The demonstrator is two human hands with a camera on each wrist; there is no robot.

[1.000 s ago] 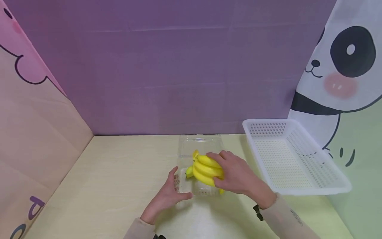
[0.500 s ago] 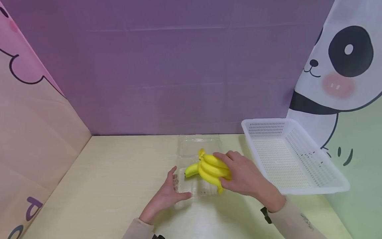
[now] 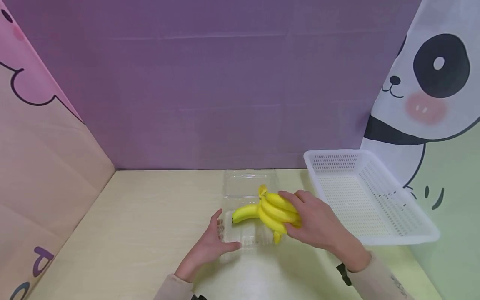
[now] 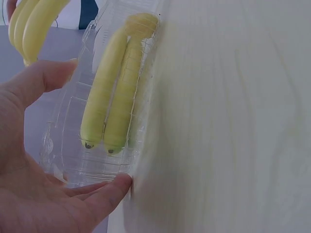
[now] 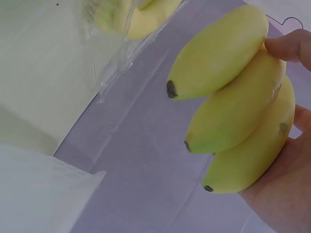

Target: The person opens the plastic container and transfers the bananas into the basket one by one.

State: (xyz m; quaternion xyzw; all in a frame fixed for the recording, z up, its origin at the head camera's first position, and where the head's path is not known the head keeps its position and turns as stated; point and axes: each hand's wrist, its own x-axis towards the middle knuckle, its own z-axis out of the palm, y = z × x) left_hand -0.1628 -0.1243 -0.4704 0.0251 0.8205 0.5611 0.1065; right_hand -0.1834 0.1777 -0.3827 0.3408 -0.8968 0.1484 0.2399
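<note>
My right hand grips a bunch of yellow bananas above the right side of a clear plastic clamshell box. In the right wrist view, three tips of the held bananas point away from the palm. A second bunch of bananas lies inside the box, partly hidden by the held bunch. Through the clear wall in the left wrist view, two of the boxed bananas show lengthwise. My left hand holds the box's near left corner, thumb along the front and fingers at the left side.
The box's raised lid stands open toward the purple backdrop. To the right, a white perforated plastic basket sits on the pale wooden table. Cartoon-printed panels close in the sides.
My right hand has moved to the right with its bunch of bananas, uncovering more of the boxed bananas. The left hand stays at the box.
</note>
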